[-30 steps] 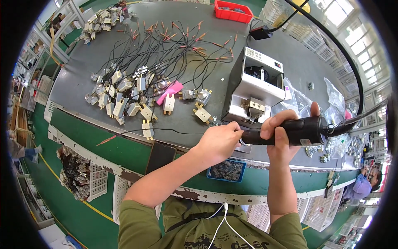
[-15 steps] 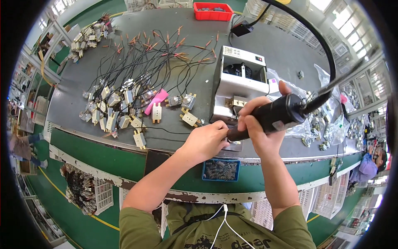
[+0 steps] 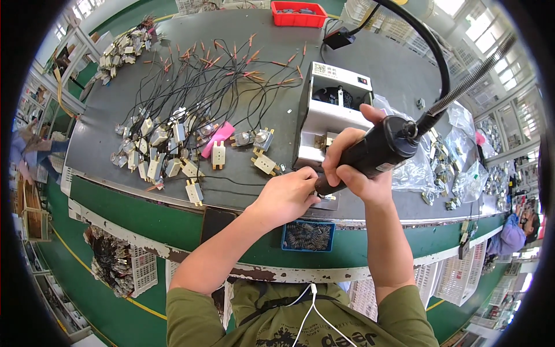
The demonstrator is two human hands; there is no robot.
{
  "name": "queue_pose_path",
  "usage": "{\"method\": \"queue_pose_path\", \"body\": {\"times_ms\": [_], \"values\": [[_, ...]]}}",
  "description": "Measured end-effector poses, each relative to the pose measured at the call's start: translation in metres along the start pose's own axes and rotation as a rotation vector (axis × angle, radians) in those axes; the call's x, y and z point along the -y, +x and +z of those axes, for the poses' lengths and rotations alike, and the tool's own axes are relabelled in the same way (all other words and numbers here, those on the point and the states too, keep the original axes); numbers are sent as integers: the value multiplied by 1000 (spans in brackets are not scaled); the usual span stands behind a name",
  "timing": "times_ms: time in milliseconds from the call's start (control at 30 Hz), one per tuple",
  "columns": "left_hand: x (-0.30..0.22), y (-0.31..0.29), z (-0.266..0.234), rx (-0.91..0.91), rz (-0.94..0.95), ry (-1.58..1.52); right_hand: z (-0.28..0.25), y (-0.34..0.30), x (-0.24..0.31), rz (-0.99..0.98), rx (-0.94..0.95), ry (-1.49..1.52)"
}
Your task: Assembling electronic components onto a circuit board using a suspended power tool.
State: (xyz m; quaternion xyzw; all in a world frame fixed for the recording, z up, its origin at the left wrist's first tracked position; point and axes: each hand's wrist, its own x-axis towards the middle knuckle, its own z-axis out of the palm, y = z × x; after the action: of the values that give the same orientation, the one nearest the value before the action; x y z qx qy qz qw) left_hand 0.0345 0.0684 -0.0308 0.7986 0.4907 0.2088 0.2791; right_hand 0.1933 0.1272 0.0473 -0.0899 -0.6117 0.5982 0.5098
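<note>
- Gripping a black power screwdriver (image 3: 376,153), the right hand (image 3: 352,168) wraps it fully, hiding its tip.
- Left hand (image 3: 286,196) pinches something unseen at the desk (image 3: 370,81) front edge.

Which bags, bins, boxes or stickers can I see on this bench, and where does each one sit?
Red bin: far edge of the bench, shallow, rectangular.
Label: top of the white box-shaped machine, pale with a small dark square code.
Clear plastic bags: right side of the bench, crumpled, holding small parts.
Blue tray: under the bench edge below the left hand, rectangular, filled with small dark parts.
</note>
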Motion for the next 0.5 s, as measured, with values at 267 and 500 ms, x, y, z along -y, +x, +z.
{"method": "queue_pose_path", "body": {"times_ms": [267,500], "values": [[-1,-4,10,-106,4,55,27,-24,-2,-133,-245,-532],[1,-2,7,-41,7,61,22,-21,-2,-145,-148,-474]]}}
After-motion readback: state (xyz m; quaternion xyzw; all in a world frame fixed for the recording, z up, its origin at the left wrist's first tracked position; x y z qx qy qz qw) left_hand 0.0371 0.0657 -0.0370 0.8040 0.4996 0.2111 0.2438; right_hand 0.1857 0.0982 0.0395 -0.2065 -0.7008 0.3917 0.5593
